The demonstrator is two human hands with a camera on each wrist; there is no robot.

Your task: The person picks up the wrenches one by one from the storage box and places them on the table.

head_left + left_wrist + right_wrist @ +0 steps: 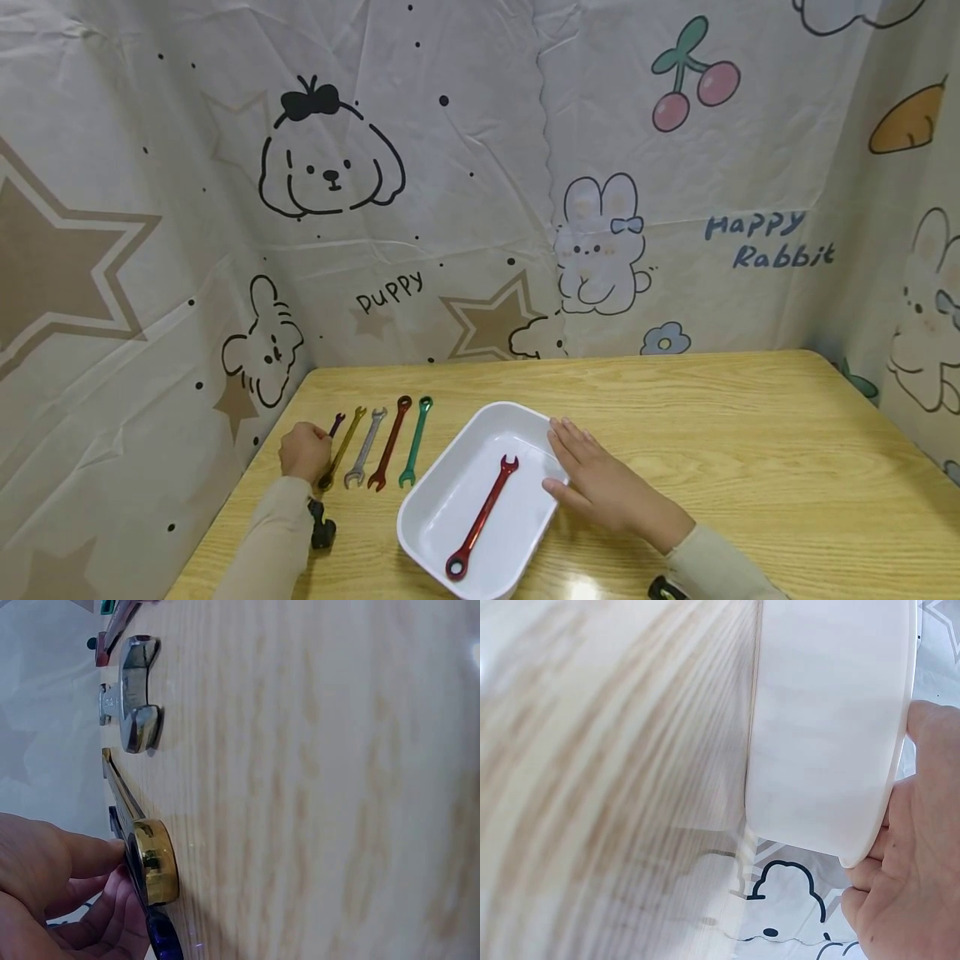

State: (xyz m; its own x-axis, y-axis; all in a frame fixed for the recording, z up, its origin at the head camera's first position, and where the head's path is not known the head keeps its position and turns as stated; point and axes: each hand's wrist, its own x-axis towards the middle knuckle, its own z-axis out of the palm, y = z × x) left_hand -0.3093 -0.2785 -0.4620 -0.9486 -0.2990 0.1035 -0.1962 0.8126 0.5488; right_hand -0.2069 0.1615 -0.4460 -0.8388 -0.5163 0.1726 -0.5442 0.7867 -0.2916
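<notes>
Red wrench (482, 517) lying loose inside white tray (435, 508), centre of wooden worktop (750, 467). Left of tray: row of purple (337, 424), gold (341, 447), silver (365, 447), dark red (389, 443) and green (416, 442) wrenches. Left hand (304, 452) at row's far end, fingers (90, 855) curled, pinching purple wrench. Right hand (600, 483) flat against tray's right rim, fingers straight and relaxed. Likely risks: nudging gold wrench out of line while lifting purple one; tray sliding under sideways pressure.
</notes>
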